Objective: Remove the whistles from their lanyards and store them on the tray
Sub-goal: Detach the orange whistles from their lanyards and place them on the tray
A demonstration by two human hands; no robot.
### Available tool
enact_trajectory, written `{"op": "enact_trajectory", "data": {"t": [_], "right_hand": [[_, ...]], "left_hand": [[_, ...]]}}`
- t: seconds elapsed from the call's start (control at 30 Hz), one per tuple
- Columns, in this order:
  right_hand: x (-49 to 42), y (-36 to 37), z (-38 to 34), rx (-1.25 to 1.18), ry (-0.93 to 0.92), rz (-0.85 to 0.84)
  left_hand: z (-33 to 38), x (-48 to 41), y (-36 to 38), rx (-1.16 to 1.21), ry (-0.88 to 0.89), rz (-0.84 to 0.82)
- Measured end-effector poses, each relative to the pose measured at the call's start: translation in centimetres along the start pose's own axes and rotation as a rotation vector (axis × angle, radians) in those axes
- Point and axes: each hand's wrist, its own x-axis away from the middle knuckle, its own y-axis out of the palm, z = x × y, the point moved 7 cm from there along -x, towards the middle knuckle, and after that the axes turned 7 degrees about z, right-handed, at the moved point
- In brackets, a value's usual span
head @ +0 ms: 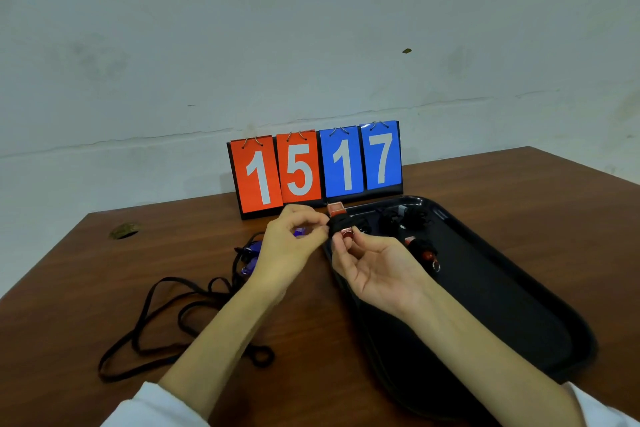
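Red whistle held up at centre frame, just above the near-left corner of the tray and in front of the scoreboard. Its body is wound in a black lanyard; only the square mouthpiece at the top and the round end at the bottom show. Left hand comes in from the lower left, fingers curled, thumb and forefinger pinching the wound lanyard at its left edge. Right hand lies palm-up over the tray's left rim, fingers curled, thumb and forefinger gripping the lower round end of the red whistle. A scrap of purple shows between the left fingers; cannot tell whether it is held or lies on the table behind. Black tray fills the right half of the frame. On it: a second red whistle, also cord-wrapped, with a metal ring at its lower end, just right of the right hand; further back, two dark bundles, too dark to make out. Left of centre, on the brown table, two purple whistles lie close together, partly behind the left hand, with loose black cords trailing from them towards the lower left. Scoreboard stands against the wall and reads 15 in red, 17 in blue. White sleeves at the bottom corners.
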Motion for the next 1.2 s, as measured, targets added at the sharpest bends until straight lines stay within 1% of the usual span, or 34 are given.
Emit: {"op": "enact_trajectory", "data": {"t": [0.1,0.2,0.23,0.33,0.4,0.47,0.53,0.6,0.67,0.7,0.73,0.77,0.8,0.83,0.9,0.97,1.03,1.1,1.2], "right_hand": [[0.3,0.3,0.4,-0.046,0.057,-0.048],[0.3,0.5,0.3,-0.008,0.057,-0.05],[0.4,0.5,0.2,0.008,0.063,-0.052],[0.1,0.0,0.4,0.038,0.071,-0.017],[0.1,-0.2,0.4,0.036,0.063,-0.006],[-0.2,-0.6,0.2,0.025,0.051,0.008],[-0.3,-0.9,-0.2,0.031,0.02,0.025],[-0.1,-0.9,-1.3,0.104,-0.049,0.047],[1.2,-0.3,-3.6,0.252,-0.173,0.046],[2.1,-0.1,-5.5,0.334,-0.27,0.056],[2.9,0.0,-7.5,0.435,-0.388,0.085],[4.1,-0.2,-10.0,0.569,-0.524,0.137],[5.1,-0.8,-12.4,0.724,-0.657,0.229],[6.1,-1.8,-14.7,0.89,-0.776,0.36],[7.0,-4.3,-18.2,1.166,-0.909,0.603],[6.9,-6.2,-19.9,1.375,-0.942,0.76],[6.5,-6.9,-20.3,1.625,-0.956,0.863],[6.1,-6.7,-19.9,1.812,-0.956,0.885],[5.7,-6.8,-19.5,1.927,-0.917,0.861]], "left_hand": [[-1.2,0.1,0.8,0.185,-0.171,-0.134],[-1.9,0.5,1.3,0.392,-0.272,-0.296],[-2.1,0.5,1.3,0.44,-0.294,-0.306],[-2.9,0.3,1.0,0.499,-0.358,-0.222],[-2.9,0.5,1.3,0.446,-0.341,-0.243],[-2.2,0.5,1.2,0.271,-0.221,-0.261],[-1.1,0.2,0.8,0.055,-0.072,-0.227],[-0.1,0.1,0.9,-0.007,-0.019,-0.214],[0.9,0.0,1.3,0.044,-0.048,-0.175],[1.4,-0.1,1.9,0.056,-0.063,-0.146],[1.8,-0.2,2.5,0.019,-0.05,-0.127],[2.4,-0.2,3.9,-0.074,-0.009,-0.137],[2.7,0.0,5.5,-0.191,0.032,-0.184],[2.9,0.4,7.6,-0.297,0.06,-0.256],[2.3,1.3,11.6,-0.46,0.081,-0.371],[1.5,1.8,14.7,-0.622,0.125,-0.409],[1.2,1.8,16.4,-0.844,0.234,-0.386],[1.1,1.7,17.0,-1.02,0.325,-0.348],[0.4,1.6,17.4,-1.13,0.394,-0.385]]}}
